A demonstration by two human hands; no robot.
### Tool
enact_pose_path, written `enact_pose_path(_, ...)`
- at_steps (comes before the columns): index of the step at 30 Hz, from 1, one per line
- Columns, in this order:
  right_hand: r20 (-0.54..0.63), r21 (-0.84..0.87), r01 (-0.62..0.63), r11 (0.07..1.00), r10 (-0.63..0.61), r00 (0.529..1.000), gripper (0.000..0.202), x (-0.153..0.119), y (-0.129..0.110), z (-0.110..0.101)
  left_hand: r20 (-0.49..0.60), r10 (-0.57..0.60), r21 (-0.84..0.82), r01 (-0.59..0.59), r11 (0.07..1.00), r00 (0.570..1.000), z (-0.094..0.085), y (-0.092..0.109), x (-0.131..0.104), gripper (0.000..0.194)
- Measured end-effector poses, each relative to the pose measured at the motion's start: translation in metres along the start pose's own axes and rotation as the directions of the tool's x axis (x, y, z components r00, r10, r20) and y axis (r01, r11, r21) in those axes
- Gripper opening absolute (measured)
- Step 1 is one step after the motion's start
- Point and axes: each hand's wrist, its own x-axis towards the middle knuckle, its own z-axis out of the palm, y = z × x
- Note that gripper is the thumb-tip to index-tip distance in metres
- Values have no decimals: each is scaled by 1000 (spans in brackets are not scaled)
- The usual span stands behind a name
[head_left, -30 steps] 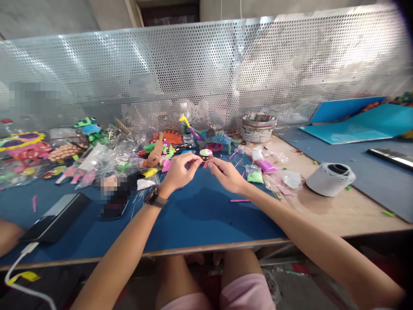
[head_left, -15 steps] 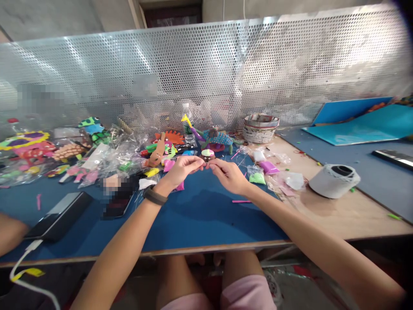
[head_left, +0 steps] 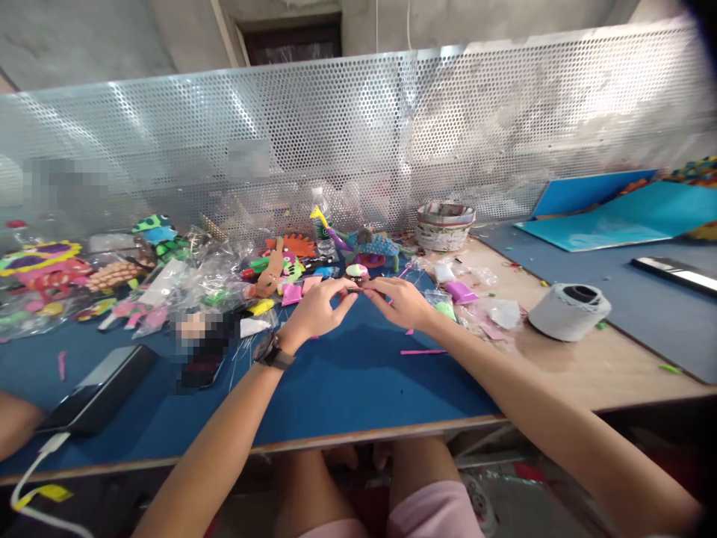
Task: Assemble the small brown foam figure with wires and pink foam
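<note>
Head view, from the left edge inward: a dark phone (head_left: 92, 388) lies on the blue mat (head_left: 347, 373) with a white cable running off the table, and behind it sits a heap of clear bags with bright foam figures (head_left: 50, 273). Nearer the middle, the left hand (head_left: 314, 314), with a dark watch on its wrist, is curled with thumb and forefinger pinched together at the fingertips, meeting the right hand just above the mat. What they pinch between them is too small and blurred to name; it looks like a tiny dark piece, and whether each hand truly grips it I cannot tell for certain. Just behind the fingertips stands a small clay figure (head_left: 357, 270) with a pink and green top, apart from both hands. The right hand (head_left: 404, 302) is likewise curled, fingertips drawn in toward the left. The work appears to be at a fine shaping or joining stage, so a delicate, steady pinch seems called for. Further right lie a thin pink strip (head_left: 423, 351), small bags of coloured clay (head_left: 459, 290), a woven basket (head_left: 445, 224) by the perforated screen, and a white tape roll (head_left: 568, 311).
</note>
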Motion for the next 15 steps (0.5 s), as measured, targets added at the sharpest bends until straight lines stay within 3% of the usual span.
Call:
enact_pose_path(5,-10,-84,39,996,-40,999,25,0,2,-2,17,-15,-35,16,999,1000,1,0,1,26)
enact_pose_path(15,72,-252,96,963,-81,994,27,1,2,-5,24,87,86,-89,992,996,3,-9,0,19)
